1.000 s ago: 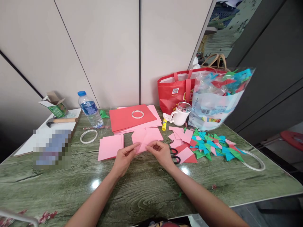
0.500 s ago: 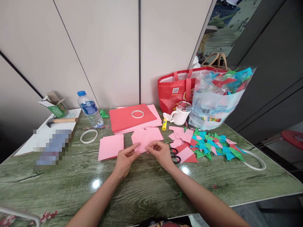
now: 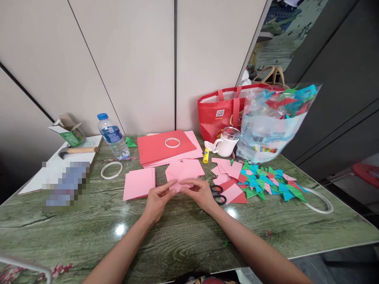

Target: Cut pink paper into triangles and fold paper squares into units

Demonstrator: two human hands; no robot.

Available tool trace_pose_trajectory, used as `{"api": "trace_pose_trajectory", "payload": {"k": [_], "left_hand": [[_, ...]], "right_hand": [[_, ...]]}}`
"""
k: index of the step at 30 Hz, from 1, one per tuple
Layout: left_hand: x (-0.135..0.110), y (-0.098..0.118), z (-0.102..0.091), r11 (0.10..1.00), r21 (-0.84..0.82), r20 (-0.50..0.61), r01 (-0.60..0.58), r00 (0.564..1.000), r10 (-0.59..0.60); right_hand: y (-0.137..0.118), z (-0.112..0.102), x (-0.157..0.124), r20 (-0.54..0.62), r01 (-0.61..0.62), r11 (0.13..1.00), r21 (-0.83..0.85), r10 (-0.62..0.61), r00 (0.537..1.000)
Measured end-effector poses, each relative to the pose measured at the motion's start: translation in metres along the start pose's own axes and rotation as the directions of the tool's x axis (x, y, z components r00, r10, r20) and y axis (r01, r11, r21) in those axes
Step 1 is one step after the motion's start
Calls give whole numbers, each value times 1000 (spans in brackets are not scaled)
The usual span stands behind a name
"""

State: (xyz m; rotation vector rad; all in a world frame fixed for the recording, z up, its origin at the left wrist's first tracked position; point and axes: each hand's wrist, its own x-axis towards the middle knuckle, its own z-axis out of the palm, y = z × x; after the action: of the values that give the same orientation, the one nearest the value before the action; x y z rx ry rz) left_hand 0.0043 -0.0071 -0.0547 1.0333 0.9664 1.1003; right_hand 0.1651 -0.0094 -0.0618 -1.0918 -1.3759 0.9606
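Note:
Both hands pinch a folded piece of pink paper (image 3: 177, 169) over the table, in front of the large sheets. My left hand (image 3: 157, 199) has its thumb and fingers closed on the lower left edge. My right hand (image 3: 199, 193) grips the lower right edge, its fingers lying over part of the fold. Just left of the hands is a stack of pink paper squares (image 3: 139, 184) with some red beneath. More pink paper (image 3: 194, 167) lies behind the right fingers. Black-handled scissors (image 3: 219, 194) lie to the right of my right hand, partly under paper pieces.
Red sheets (image 3: 160, 150) carry a tape roll, with a yellow glue stick (image 3: 206, 155) and white mug (image 3: 226, 144) beside them. Folded coloured pieces (image 3: 263, 181) spread right, before a filled plastic bag (image 3: 266, 134). A water bottle (image 3: 114, 136), tape roll (image 3: 111, 170) and hammer (image 3: 78, 150) are left.
My right hand has shifted slightly left, closer to the left fingertips, and its fingers now reach further over the pink paper's fold. The left hand has barely moved.

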Motion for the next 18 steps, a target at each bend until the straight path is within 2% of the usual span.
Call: {"api": "trace_pose_trajectory", "payload": {"k": [10, 18], "left_hand": [[-3, 10, 7, 969, -242, 50, 56, 998, -45], [-1, 0, 2, 1000, -19, -33, 5, 999, -6]], "right_hand": [[-7, -3, 0, -46, -30, 996, -86, 26, 999], [-7, -2, 0, -23, -53, 996, -74, 51, 998]]}}
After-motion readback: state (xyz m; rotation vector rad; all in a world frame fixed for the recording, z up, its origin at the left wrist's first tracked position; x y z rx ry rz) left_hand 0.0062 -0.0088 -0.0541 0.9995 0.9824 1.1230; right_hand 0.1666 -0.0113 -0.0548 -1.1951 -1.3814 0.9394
